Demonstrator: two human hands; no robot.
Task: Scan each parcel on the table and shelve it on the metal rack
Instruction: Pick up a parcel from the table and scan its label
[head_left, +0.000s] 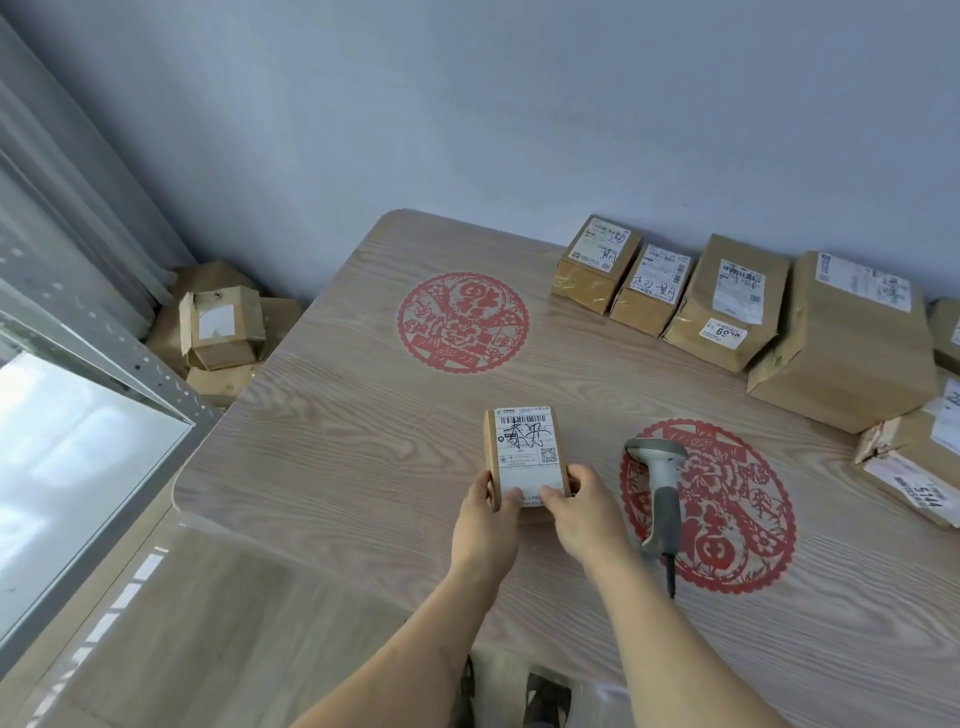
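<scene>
Red papercut medallions (463, 322) on the pale wood-grain table (337, 441); brown parcels (722, 301).

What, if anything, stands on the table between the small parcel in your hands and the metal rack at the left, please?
Nothing visible: the small parcel is held by both hands, left hand and right hand, and the table toward the metal rack is bare.

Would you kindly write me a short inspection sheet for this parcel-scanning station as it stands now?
Surface: wooden table with two red paper-cut decorations.
Job's things: small parcel, label up; scanner lying on the table to its right; row of parcels along the back edge.
Clutter: torn boxes piled on the floor in the corner.
Grippers: left hand and right hand both grip the small parcel's near end.
Cables: scanner cord trails toward the person.
Surroundings: metal rack at left; blue wall.
</scene>
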